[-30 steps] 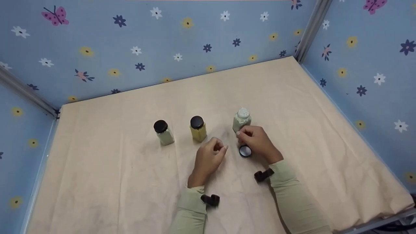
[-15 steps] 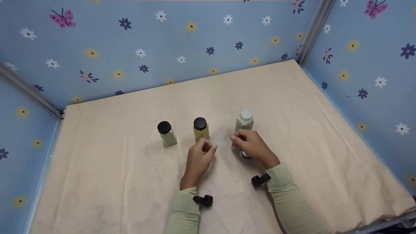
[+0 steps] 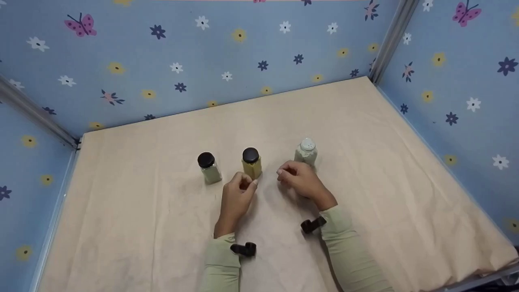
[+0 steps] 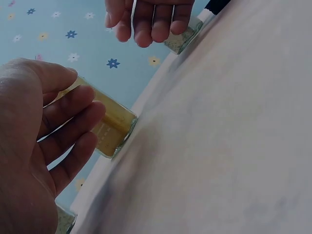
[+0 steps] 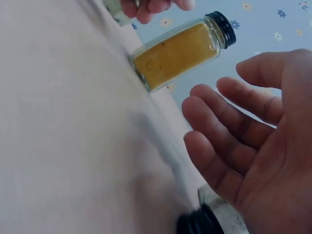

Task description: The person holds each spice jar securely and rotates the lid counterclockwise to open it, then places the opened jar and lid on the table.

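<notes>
A spice jar of yellow powder (image 3: 251,165) with a black lid stands upright in the middle. My left hand (image 3: 236,200), fingers loosely bent and holding nothing, is just in front of it; in the left wrist view its fingers overlap the yellow jar (image 4: 114,122). To the right, a pale green jar (image 3: 306,156) has its white perforated shaker top bare. In front of that jar is my right hand (image 3: 303,182), with nothing between its relaxed fingers. It hides a loose black cap in the head view; the cap (image 5: 200,222) shows low in the right wrist view.
Left of the yellow jar stands another pale green jar (image 3: 211,172) with a black lid. A wrinkled beige cloth (image 3: 170,243) covers the table. Blue flowered panels (image 3: 227,52) rise along the back and both sides.
Both hands have moved left, the right one away from the shaker-top jar and the left one to the front of the yellow jar. The loose cap has become hidden behind the right hand.
</notes>
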Motion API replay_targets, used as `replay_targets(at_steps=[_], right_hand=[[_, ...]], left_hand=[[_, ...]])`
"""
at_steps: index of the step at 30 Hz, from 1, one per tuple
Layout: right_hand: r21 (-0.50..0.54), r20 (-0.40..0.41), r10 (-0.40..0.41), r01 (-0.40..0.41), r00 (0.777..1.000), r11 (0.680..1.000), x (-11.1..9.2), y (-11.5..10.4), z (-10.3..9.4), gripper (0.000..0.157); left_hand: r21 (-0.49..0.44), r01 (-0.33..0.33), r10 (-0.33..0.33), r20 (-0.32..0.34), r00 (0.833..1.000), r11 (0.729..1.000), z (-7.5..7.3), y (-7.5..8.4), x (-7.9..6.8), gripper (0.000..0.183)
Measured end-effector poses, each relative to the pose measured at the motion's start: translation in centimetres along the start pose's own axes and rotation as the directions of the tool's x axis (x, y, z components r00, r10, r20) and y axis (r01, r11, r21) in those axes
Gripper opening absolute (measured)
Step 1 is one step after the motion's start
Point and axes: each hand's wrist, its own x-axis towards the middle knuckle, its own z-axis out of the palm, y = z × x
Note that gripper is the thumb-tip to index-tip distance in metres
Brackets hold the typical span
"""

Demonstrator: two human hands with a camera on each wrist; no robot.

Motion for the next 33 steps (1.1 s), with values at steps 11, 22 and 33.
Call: replay_targets(at_steps=[11, 22, 33], right_hand=[[0.131, -0.082, 0.105, -0.094, 0.991, 0.987, 1.6, -0.1, 1.3, 0.009], [-0.008, -0.08, 0.048, -0.049, 0.996, 0.999, 2.9, -0.2, 2.5, 0.01], [0.032, -0.177, 0.074, -0.069, 0.981, 0.997, 3.7, 0.0, 3.0, 0.012]], left_hand=[[0.008, 0.03, -0.03, 0.0, 1.0, 1.0, -0.4, -0.4, 0.1, 0.016], [0.033, 0.052, -0.051, -0.022, 0.998, 0.998, -0.9, -0.6, 0.0, 0.016], [0.028, 0.054, -0.052, -0.05, 0.997, 0.998, -0.7, -0.8, 0.1, 0.017]])
